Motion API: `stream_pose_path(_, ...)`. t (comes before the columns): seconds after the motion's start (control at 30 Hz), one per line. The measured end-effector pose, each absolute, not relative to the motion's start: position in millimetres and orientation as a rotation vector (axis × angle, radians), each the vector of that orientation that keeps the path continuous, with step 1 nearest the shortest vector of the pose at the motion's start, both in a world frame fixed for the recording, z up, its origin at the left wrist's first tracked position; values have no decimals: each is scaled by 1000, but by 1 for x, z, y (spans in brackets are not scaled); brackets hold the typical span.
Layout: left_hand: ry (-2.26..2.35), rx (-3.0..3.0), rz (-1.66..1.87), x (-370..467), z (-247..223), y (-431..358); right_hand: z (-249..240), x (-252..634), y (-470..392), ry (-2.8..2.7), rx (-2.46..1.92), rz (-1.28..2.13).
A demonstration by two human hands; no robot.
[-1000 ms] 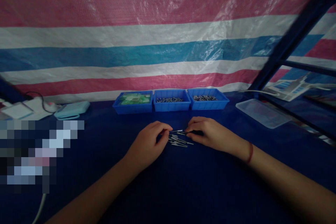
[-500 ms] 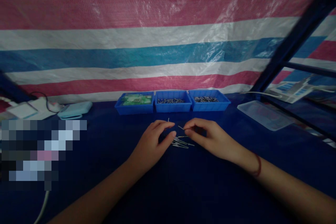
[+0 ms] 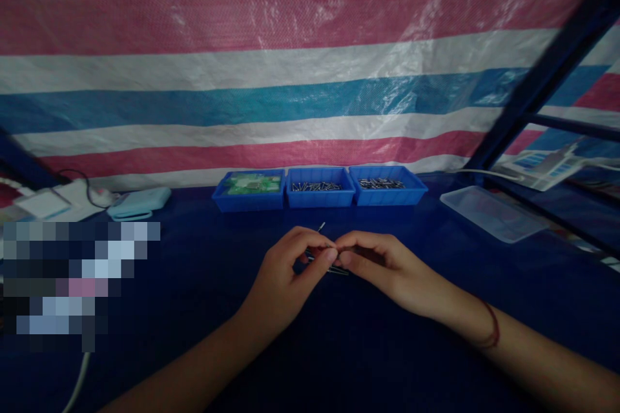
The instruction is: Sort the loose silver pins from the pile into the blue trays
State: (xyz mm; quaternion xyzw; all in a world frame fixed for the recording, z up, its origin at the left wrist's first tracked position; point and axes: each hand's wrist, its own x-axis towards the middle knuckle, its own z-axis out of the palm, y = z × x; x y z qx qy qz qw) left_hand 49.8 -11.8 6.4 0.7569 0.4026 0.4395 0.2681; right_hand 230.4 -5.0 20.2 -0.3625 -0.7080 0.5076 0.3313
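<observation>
My left hand (image 3: 290, 268) and my right hand (image 3: 387, 264) meet fingertip to fingertip above the dark blue table. A thin metal blind rivet (image 3: 321, 227) pokes up behind the left fingers, which are pinched. The right thumb and forefinger are closed too, on the rivet seen there in the earlier picture; the fingertips now mostly hide it. Beneath the hands lies a small pile of loose rivets (image 3: 339, 270), partly covered by the fingers.
Behind the hands stand three blue bins: one with green-tinted bags (image 3: 249, 206), a middle one of rivets (image 3: 322, 199) and a right one of small metal parts (image 3: 392, 197). A clear plastic lid (image 3: 494, 213) lies right, a light-blue case (image 3: 139, 202) left.
My hands have come together, the left moving right until the fingertips meet. The rivet in my right hand has passed mostly out of sight between the fingers.
</observation>
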Motion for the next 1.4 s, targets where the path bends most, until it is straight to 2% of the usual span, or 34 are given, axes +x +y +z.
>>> stream_pose_path(0.57,1061,2048,1222,49,5,-10,14,231,-1,-1783,-937,1329)
stream_pose_path(0.77,1114,2054,1225,50,4,-10,14,231,0,-1782,-964,1195)
stream_pose_path(0.97,1149,2056,1191,48,2,-9,16,233,-3,-1863,-990,922)
stream_pose_path(1.2,1071,2046,1064,50,1,-9,31,241,-6,-2093,-970,433)
stream_pose_path(1.4,1091,2038,1072,52,1,-12,32,274,48,-1624,-1202,-247)
